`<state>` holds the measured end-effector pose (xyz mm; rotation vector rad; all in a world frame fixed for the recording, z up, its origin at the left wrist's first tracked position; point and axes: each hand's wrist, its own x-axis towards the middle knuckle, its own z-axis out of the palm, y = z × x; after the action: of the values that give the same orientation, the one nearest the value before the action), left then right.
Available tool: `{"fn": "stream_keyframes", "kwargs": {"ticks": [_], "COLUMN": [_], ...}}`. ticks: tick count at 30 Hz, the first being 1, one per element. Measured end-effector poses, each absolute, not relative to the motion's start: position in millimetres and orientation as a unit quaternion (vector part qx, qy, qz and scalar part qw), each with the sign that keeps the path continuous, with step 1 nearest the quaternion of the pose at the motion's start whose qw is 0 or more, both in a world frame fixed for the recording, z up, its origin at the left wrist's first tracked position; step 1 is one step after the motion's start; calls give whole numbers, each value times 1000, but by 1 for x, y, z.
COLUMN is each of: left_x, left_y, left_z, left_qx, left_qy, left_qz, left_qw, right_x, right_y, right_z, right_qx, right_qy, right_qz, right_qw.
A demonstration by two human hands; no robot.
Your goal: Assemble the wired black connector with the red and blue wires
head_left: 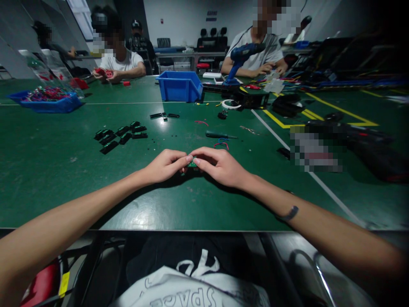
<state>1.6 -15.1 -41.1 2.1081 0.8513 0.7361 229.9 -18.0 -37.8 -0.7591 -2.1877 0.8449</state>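
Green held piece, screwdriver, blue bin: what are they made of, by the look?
Green piece between left hand and right hand: possibly circuit-board laminate, green face with pale specks; mostly covered.
Screwdriver: handle probably plastic, smooth dark green; shaft likely metal, thin and greyish.
Blue bin: likely moulded plastic, even colour, soft sheen.

"Where is the 1 camera?"
"On the person's head, facing forward and down."
"How near?"
"Near the bare left hand [166,165] and bare right hand [221,165], over the glossy green tabletop [140,209], well apart from the pale flat wall [183,21]."
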Motion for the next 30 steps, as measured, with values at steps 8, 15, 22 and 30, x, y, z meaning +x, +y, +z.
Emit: {"fn": "stream_keyframes", "kwargs": {"ticks": [8, 15, 22, 30], "left_x": [2, 2, 2, 2], "left_y": [-14, -15, -15, -14], "left_z": [-42, -42, -41, -42], "left_qx": [821, 820, 821, 826], "left_qy": [332, 329, 324, 324], "left_qz": [288, 288, 292, 292], "left_qw": [365, 368, 367, 357], "right_x": [230, 231, 230, 231], "right_y": [-16, -16, -19, -18], "right_z": [-40, -39, -37, -38], "right_qx": [-286, -282, -287, -292], "right_qy": [-833, -832, -833, -838], "right_qz": [343, 353, 349, 334], "right_qw": [327, 322, 319, 318]}}
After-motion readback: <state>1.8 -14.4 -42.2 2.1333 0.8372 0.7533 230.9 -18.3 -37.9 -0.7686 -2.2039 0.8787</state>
